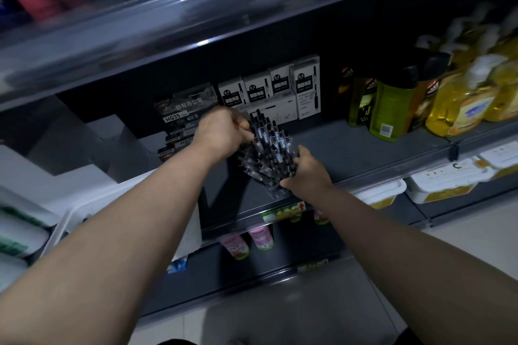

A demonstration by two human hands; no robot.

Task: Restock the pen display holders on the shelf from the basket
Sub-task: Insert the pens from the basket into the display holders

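The left hand (224, 131) curls its fingers round pens (273, 137) at the rack's upper left. The right hand (307, 169) grips the pen display holder (276, 190) by its right edge. The holder stands tilted on the dark shelf (364, 148), in front of white pen boxes (280, 87).

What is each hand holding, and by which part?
Both hands hold the clear pen holder, loaded with pens. The left hand has its grip at the upper left side, among the pen tops; the right hand on the lower right edge.
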